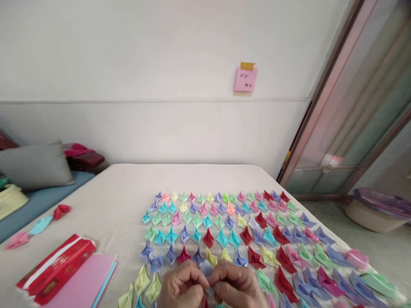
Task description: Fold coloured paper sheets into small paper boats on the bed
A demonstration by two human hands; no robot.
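My left hand (183, 283) and my right hand (236, 283) meet at the bottom middle of the view, fingertips pinched together. Between them is a pale lavender folded paper (206, 268), mostly covered by the fingers, so its exact shape cannot be made out. Around and beyond the hands, rows of small folded paper boats in many colours cover the table, among them a dark red paper boat (208, 238) and a cyan one (171, 235). Some boats lie partly hidden behind and beneath the hands.
On the table (128, 179) at left lie a red-and-white packet (59, 267), a stack of coloured paper (85, 278) and several crumpled pieces like the cyan one (40, 225). A grey cushion (38, 167) sits beyond the left edge. A pink note (245, 80) hangs on the wall; a lidded bin (375, 211) stands right.
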